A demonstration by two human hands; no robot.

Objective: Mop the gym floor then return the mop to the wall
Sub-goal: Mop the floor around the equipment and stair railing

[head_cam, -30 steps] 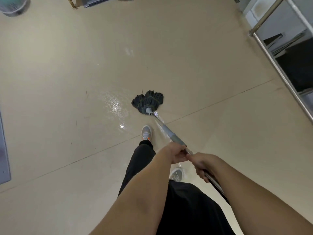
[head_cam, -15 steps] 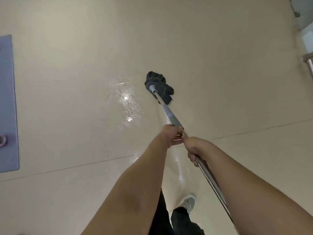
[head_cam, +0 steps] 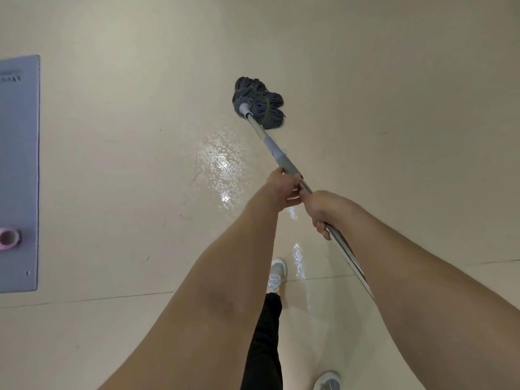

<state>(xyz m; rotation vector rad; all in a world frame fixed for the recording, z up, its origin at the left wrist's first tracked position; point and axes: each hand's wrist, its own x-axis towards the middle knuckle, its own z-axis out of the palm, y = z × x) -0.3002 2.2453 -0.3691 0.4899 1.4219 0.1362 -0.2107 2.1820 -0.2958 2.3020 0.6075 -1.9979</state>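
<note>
1. Beige gym floor [head_cam: 112,122], wet streak [head_cam: 222,167] ahead of our feet, grey mat [head_cam: 18,170] far left.
2. Mop head [head_cam: 260,104] down on the floor, just past the streak.
3. Our left hand [head_cam: 281,190] grips the handle [head_cam: 277,153]. Our right hand [head_cam: 320,211] grips it just behind, hands nearly touching.

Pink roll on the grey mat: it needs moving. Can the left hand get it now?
Probably not: the left hand grips the mop handle, and the pink roll lies well off across bare floor.
</note>
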